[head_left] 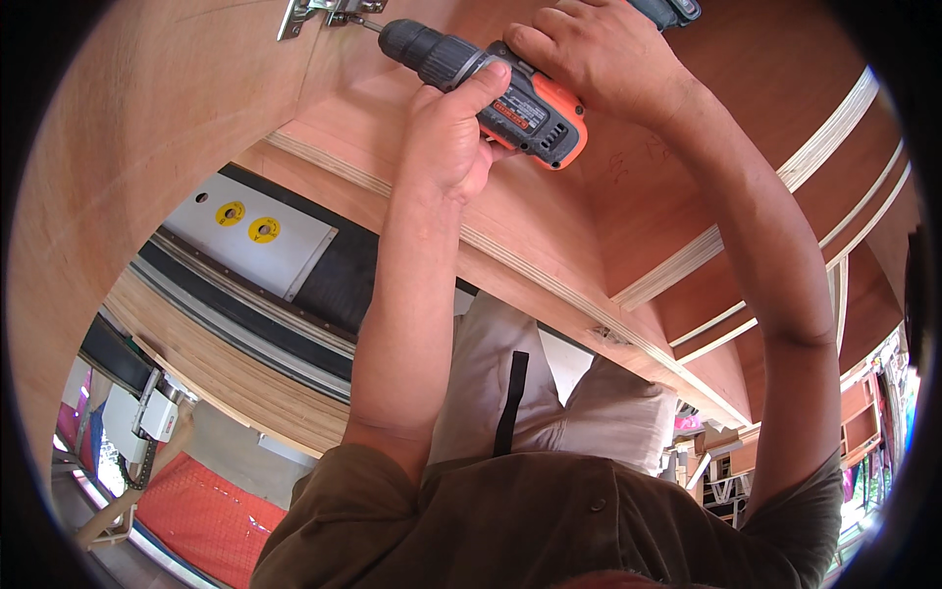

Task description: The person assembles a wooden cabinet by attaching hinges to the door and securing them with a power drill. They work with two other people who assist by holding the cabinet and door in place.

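A black and orange cordless drill points up and to the left in front of me. My right hand is closed around its handle, with the dark battery end showing past it. Under the drill body, my left hand holds it just behind the chuck, thumb laid along the side. The slim bit reaches a metal cabinet hinge at the top edge. That hinge is on the tall wooden panel at left; the exact contact at its screw is too small to tell.
A plywood cabinet frame with open compartments spans the centre and right. Below it at left is a bench with metal rails and a white plate bearing yellow round labels. Red-orange sheeting lies lower left. Wood pieces stand at lower right.
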`<state>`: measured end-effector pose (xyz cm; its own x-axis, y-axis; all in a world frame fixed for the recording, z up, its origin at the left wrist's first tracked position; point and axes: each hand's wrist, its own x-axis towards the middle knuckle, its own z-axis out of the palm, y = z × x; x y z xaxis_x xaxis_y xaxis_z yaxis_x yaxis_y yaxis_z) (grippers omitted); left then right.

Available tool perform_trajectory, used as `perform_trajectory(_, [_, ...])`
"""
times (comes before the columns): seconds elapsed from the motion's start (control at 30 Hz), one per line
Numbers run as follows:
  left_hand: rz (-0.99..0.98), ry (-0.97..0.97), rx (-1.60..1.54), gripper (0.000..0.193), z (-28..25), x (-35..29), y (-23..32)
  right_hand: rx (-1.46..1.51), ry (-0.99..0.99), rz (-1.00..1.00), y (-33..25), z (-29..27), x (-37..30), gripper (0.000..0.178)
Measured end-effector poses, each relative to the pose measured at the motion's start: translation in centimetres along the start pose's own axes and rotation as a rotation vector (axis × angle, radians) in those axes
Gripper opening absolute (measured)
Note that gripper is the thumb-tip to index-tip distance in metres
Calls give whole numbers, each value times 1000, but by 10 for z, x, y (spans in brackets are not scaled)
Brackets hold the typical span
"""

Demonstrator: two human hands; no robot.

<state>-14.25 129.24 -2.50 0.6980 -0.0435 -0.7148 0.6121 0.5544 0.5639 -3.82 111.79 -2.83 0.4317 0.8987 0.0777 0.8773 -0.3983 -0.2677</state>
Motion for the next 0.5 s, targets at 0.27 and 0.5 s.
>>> perform_trajectory(0.27, [4,4,-3,40,1,-1,1,9,11,-15,1,-2,1,11])
perform_trajectory(0.5, [32,43,-48,29,3,1,-3,-8,-34,-25,2,-2,2,10])
